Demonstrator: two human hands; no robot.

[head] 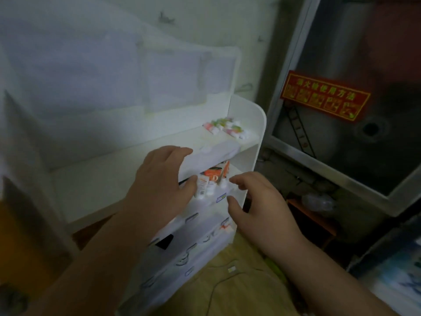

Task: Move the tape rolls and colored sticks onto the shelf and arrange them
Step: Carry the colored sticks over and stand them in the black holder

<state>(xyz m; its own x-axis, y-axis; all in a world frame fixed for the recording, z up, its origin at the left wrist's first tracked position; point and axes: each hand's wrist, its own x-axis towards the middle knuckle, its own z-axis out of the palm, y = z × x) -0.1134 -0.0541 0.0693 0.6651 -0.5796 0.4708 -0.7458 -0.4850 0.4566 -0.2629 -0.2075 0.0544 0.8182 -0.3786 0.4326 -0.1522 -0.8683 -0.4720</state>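
Your two open, empty hands, left and right, by the shelf, sticks on top.

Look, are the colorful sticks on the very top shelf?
Yes, the colored sticks lie piled at the right end of the top shelf.

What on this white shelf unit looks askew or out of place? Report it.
The pink and green sticks lie in a loose, crisscrossed heap at the right end of the top shelf, not lined up. The orange and white tubes below lean unevenly. The picture is blurred.
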